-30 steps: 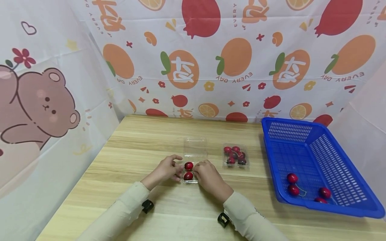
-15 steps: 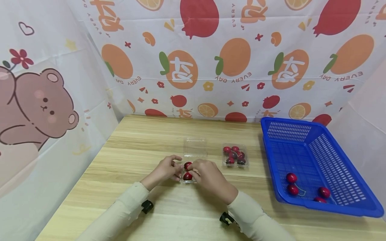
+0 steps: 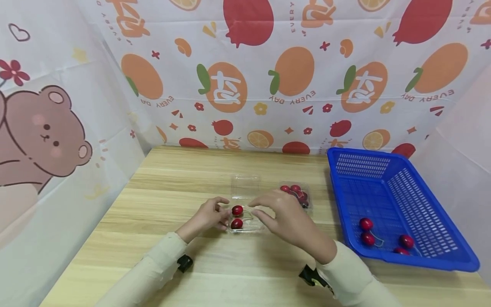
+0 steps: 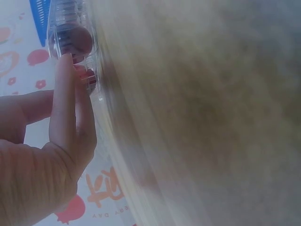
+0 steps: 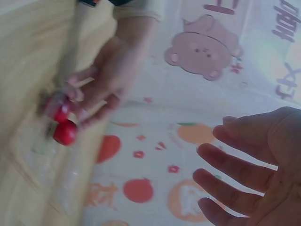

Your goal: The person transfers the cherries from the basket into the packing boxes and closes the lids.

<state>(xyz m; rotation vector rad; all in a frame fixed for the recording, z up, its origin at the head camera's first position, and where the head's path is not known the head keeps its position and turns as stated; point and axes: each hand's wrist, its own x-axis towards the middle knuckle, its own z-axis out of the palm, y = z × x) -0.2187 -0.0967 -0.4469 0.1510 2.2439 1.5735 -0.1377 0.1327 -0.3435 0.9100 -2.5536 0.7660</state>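
Note:
A clear plastic clamshell box (image 3: pixel 253 229) lies on the table with its lid (image 3: pixel 245 186) folded back. Two red cherries sit in its left part, an upper cherry (image 3: pixel 237 210) and a lower cherry (image 3: pixel 236 224), with pale stems pointing right. My left hand (image 3: pixel 209 217) rests against the box's left side, and its fingertips (image 4: pixel 66 63) meet the clear wall beside a cherry. Raised over the box's right side is my right hand (image 3: pixel 284 215), its fingers spread and holding nothing. The right wrist view shows that hand's fingers (image 5: pixel 235 167) apart from the box.
Behind my right hand stands another clear box (image 3: pixel 310 198) packed with several cherries, partly covered by the hand. A blue plastic basket (image 3: pixel 337 200) at the right holds several cherries (image 3: pixel 367 238) near its front. Printed cloth (image 3: pixel 261 85) hangs behind the table.
My right hand has reached in over the cherries, then drawn back to the right and away from them. My left hand has stayed at the box. The head view has shifted slightly.

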